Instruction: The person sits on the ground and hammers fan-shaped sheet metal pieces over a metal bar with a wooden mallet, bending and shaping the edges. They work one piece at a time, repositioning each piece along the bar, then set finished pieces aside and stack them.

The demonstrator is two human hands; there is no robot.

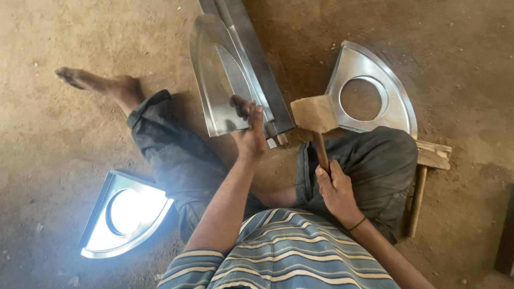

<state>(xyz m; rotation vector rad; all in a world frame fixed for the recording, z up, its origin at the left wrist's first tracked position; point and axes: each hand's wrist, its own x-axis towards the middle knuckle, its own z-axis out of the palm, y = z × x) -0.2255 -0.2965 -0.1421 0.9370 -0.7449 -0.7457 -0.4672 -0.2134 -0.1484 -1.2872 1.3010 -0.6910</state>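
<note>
The person sits on the dirt floor [64, 160] with legs spread, and both hands are busy in front of them. The left hand [249, 134] reaches forward and grips the near edge of a shiny metal sheet piece [222, 80], a rounded, pointed shape standing tilted on its edge. The fingers curl over the front of the metal, pinching the sheet against the hand; the grip looks firm, with no spread between the fingers. The sheet leans against a long steel bar [257, 59] that runs away across the ground, touching it along one side.

The right hand [333, 184] is closed in a fist round the handle of a wooden mallet [316, 115]. The fingers wrap the shaft fully, low on the handle, and a dark band sits at the wrist. The mallet's blocky pale head is raised just to the right of the sheet and the bar, close to them but not touching as far as I can see.

Beyond the mallet head, a second metal piece with a round hole [369, 91] lies flat on the ground, its near edge tucked behind the right knee. Another one like it [126, 214] lies by the left leg, glaring bright in the light. A second wooden mallet [423, 182] rests on the ground outside the right thigh, partly hidden by the trouser leg
</note>
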